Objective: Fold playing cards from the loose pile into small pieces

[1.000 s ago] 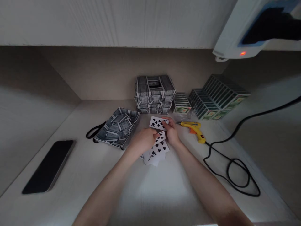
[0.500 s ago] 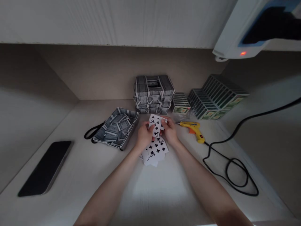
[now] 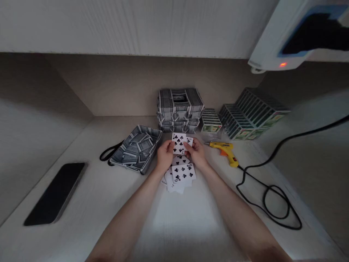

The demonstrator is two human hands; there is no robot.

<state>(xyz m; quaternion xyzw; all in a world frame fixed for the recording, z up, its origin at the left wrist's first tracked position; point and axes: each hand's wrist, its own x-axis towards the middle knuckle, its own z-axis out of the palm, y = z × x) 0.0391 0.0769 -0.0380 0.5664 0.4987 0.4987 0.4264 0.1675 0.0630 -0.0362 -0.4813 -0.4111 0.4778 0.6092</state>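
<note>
My left hand [image 3: 165, 156] and my right hand [image 3: 196, 153] meet over the middle of the white desk [image 3: 169, 225]. Together they pinch two face-up club cards [image 3: 180, 142], a seven in front and an eight behind it, held above the desk. Below the hands lies a small fanned pile of face-up club cards [image 3: 181, 175], a six on top. Both hands are closed on the held cards.
A tray built from card backs [image 3: 136, 148] sits to the left, a stacked card-back box [image 3: 180, 109] behind. Rows of card decks [image 3: 251, 112] stand at the back right. A yellow glue gun [image 3: 225, 149] with black cord [image 3: 272, 203] lies right. A dark phone [image 3: 56, 193] lies left.
My left hand picked the seven of clubs off the pile and brought it up to the eight held in my right hand; both hands now hold the two cards together.
</note>
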